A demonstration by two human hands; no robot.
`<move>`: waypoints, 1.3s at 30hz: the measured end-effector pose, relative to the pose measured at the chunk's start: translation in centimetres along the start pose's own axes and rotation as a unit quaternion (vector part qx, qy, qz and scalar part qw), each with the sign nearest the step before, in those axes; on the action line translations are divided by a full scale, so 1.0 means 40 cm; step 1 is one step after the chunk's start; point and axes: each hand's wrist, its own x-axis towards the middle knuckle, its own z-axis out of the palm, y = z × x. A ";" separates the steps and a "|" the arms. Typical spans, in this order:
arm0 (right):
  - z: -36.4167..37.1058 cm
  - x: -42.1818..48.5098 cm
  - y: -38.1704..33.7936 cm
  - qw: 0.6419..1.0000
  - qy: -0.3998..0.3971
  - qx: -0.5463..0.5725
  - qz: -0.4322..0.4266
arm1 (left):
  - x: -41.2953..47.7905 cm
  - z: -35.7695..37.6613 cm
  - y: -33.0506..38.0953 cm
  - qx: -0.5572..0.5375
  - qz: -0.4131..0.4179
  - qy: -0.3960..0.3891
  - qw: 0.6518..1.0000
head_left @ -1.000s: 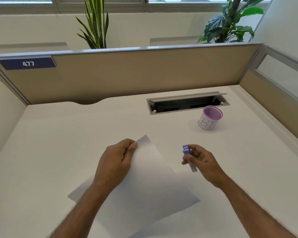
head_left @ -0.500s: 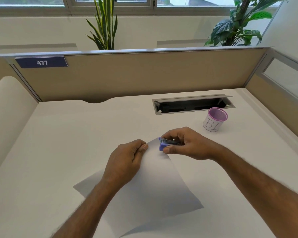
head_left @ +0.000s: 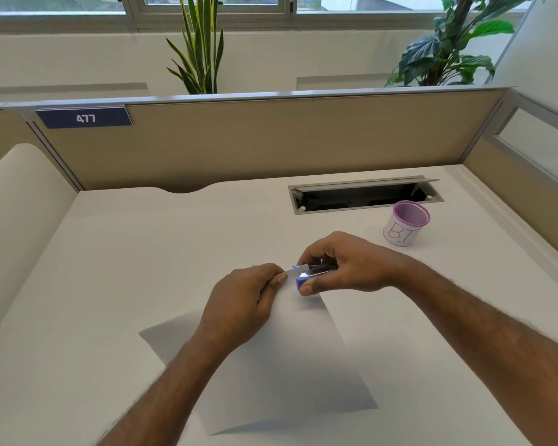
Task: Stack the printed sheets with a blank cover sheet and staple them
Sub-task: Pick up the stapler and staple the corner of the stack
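A stack of white sheets (head_left: pixel 290 365) with a blank top page lies slanted on the white desk, its far corner lifted. My left hand (head_left: pixel 245 300) pinches that corner between thumb and fingers. My right hand (head_left: pixel 339 265) grips a small purple stapler (head_left: pixel 303 278), whose jaws sit over the tip of the corner right beside my left fingertips. How many sheets lie under the top page is hidden.
A purple mesh cup (head_left: pixel 405 223) with a paper label stands at the back right. Behind it is an open cable hatch (head_left: pixel 364 196) in the desk (head_left: pixel 110 284). Beige partition walls (head_left: pixel 271 140) close off the back and both sides.
My right hand swung the stapler in from the right and set it onto the lifted corner. My left hand has kept its pinch on the corner and raised it slightly.
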 end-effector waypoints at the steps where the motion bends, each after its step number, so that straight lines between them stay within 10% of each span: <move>1: -0.002 0.001 -0.002 1.000 -0.006 -0.004 0.002 | 0.001 0.001 0.000 0.000 0.003 0.000 1.000; 21: -0.007 0.022 0.013 0.999 -0.041 -0.013 0.003 | -0.001 0.010 0.004 0.007 0.018 -0.023 1.000; 29: -0.022 -0.030 0.083 0.991 0.093 0.093 0.000 | 0.004 -0.003 -0.011 -0.047 -0.014 0.014 0.999; 34: 0.093 -0.078 0.314 0.947 0.265 0.101 0.152 | -0.006 -0.011 -0.018 -0.151 -0.047 0.033 0.987; 39: 0.222 -0.116 0.454 0.919 0.271 -0.033 0.285 | -0.011 -0.053 -0.004 -0.247 -0.086 0.070 0.963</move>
